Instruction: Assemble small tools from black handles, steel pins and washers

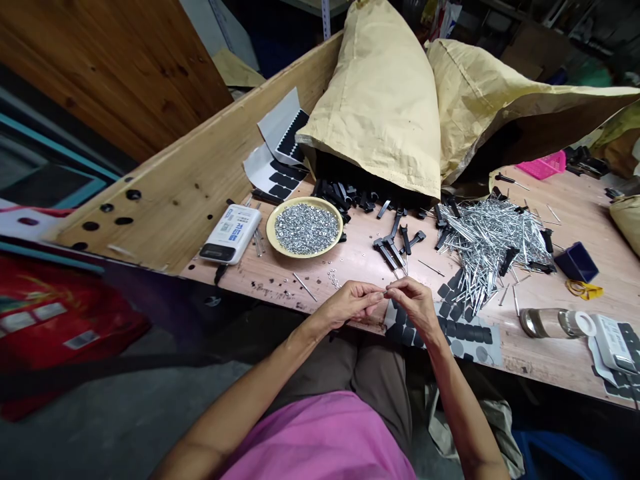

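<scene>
Both the left hand (350, 301) and right hand (415, 305) are pinching something too small to tell, fingertips touching, above the workbench (585, 227).

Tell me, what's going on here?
A person seated at a wooden workbench is pinching something small and thin, too fine to make out, between the left hand and right hand. Nearby lie a heap of metal pins, a yellow plate of small metal nuts, black plastic parts and a sheet of black pads.
</scene>
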`<action>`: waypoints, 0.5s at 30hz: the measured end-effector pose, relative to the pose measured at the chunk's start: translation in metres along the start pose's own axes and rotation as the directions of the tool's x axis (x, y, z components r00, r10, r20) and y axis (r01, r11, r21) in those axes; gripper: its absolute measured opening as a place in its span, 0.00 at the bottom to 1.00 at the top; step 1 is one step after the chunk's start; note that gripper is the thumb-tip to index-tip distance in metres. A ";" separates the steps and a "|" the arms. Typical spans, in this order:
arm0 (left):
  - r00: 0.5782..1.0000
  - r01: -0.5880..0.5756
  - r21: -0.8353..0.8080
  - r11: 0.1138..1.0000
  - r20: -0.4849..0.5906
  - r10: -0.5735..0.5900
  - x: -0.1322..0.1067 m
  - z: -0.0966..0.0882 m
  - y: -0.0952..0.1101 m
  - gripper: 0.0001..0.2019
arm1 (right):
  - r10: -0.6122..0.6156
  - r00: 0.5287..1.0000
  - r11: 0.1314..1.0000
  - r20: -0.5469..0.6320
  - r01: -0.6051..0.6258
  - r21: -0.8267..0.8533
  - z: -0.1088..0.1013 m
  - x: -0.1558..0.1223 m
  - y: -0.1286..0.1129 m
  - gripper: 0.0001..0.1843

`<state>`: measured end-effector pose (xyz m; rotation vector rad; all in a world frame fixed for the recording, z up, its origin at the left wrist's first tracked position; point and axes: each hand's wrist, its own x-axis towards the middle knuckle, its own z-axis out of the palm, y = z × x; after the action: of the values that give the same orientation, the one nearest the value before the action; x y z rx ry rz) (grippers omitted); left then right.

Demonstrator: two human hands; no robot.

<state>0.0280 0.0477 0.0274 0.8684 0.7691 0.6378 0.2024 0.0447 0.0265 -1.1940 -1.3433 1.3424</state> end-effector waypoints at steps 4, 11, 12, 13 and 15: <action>1.000 0.006 0.016 1.000 -0.010 -0.006 0.001 0.001 -0.001 0.27 | -0.023 1.000 0.998 0.021 0.024 -0.064 -0.001 0.000 -0.001 0.13; 0.999 -0.021 0.062 0.998 -0.033 0.023 0.002 0.003 -0.001 0.28 | 0.030 0.999 0.999 -0.027 -0.030 -0.011 -0.001 -0.002 0.000 0.13; 1.000 -0.010 0.060 0.998 -0.020 0.011 0.002 0.002 -0.001 0.27 | 0.035 0.999 0.999 -0.029 -0.035 -0.016 0.000 -0.003 0.000 0.13; 1.000 -0.002 0.060 0.998 -0.006 0.002 0.002 0.002 -0.002 0.27 | 0.034 0.999 0.999 -0.026 -0.035 -0.030 -0.001 -0.003 -0.001 0.13; 1.000 -0.003 0.069 0.998 0.006 0.002 0.003 0.000 -0.003 0.26 | 0.016 1.000 0.997 -0.007 -0.016 -0.075 -0.002 -0.004 -0.002 0.13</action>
<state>0.0299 0.0483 0.0241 0.9346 0.7887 0.6134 0.2046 0.0410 0.0285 -1.2609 -1.3932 1.3085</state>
